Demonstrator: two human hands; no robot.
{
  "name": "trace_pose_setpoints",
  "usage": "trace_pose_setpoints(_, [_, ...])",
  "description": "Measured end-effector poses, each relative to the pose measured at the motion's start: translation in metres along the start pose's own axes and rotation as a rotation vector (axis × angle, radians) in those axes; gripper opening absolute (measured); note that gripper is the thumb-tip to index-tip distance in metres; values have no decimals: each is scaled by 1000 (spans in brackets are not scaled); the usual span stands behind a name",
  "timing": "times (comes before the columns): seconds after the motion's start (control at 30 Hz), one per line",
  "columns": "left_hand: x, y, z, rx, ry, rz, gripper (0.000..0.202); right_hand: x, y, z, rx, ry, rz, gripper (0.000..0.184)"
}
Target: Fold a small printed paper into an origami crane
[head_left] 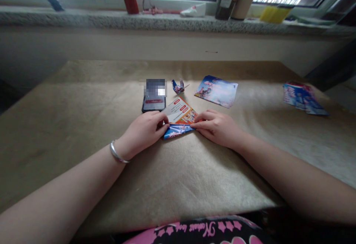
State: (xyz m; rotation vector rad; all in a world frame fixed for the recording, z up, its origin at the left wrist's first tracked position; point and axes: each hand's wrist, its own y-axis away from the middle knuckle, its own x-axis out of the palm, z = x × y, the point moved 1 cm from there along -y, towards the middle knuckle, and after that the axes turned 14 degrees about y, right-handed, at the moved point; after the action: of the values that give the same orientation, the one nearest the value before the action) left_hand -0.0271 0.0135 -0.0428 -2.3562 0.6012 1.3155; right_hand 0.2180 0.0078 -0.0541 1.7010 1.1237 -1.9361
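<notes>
A sheet of printed paper [179, 113] lies in front of me, its near edge folded over into a blue flap. My left hand [148, 128], with a silver bangle on the wrist, pinches the left end of the fold between thumb and fingers. At the right end of the fold, my right hand [215, 128] grips the paper, fingertips pressed on the crease. Just beyond the sheet sits a small folded paper crane [179, 86]. A phone [154, 105] with a partly blurred screen lies beyond my left hand, close to the paper's left corner.
A stack of square printed sheets [218, 91] lies beyond my right hand. Several blue printed papers [304, 99] are fanned out at the right of the table [172, 184]. Bottles, a red container [130, 1] and a yellow item [275, 14] stand on the stone windowsill [172, 22].
</notes>
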Motion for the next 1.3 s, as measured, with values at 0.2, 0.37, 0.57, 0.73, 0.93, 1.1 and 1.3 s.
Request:
trace_pose_setpoints(0.2, [-1,0,-1,-25,-7,-22,20,0,0,0,-5,9,-10,24])
trace_pose_setpoints(0.37, [0,1,-3,-41,16,-40,19,0,0,0,-11,18,-7,24])
trace_pose_setpoints(0.57, [1,2,0,4,-1,-53,23,0,-1,0,-24,40,-18,25])
trace_pose_setpoints(0.73, [-2,7,-5,109,-135,-31,30,0,-2,0,-26,50,-23,26])
trace_pose_setpoints(0.93, [-2,12,-25,178,-286,-4,30,-1,-5,-3,-30,63,-22,25])
trace_pose_setpoints(1.1, [-1,17,-37,111,-395,49,29,-2,-8,-5,-29,80,-15,25])
trace_pose_setpoints(1.3, [-2,15,-39,93,-399,80,30,-2,-8,-5,-20,91,-2,26])
